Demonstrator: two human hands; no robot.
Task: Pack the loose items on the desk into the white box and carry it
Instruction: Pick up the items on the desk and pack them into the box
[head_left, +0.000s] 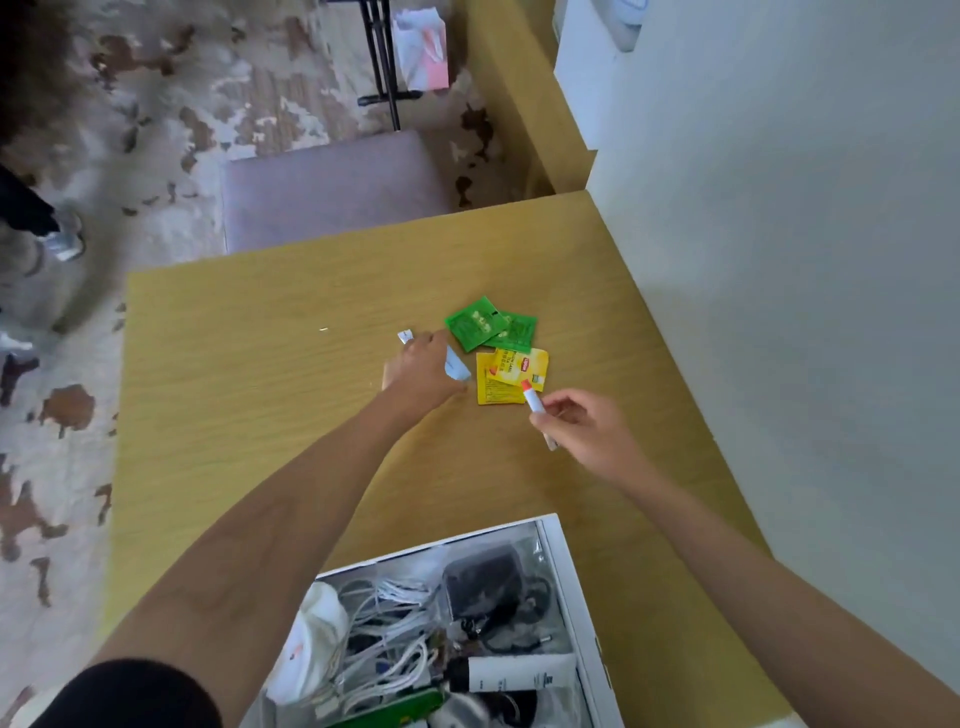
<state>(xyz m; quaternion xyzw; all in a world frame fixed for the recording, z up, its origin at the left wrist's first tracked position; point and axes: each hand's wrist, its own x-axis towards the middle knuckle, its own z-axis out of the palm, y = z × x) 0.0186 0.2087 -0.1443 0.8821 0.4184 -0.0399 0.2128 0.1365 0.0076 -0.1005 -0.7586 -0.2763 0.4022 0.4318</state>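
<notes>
My left hand (423, 371) lies over small white packets (457, 366) on the wooden desk (249, 374), fingers curled on them; one white end (405, 336) pokes out beyond the fingers. My right hand (582, 423) pinches a white stick with a red cap (532, 402) just above the desk. Two green sachets (485, 327) and two yellow tea sachets (511, 376) lie between and beyond the hands. The white box (566, 577) stands open at the near edge, holding white cables, a black pouch, a white tube and other items.
A grey-purple chair seat (332, 189) stands beyond the desk's far edge. A white wall (779, 260) runs along the desk's right side. A person's legs and shoes (57, 234) are on the patterned floor at left. A pink and white bag (421, 49) sits far back.
</notes>
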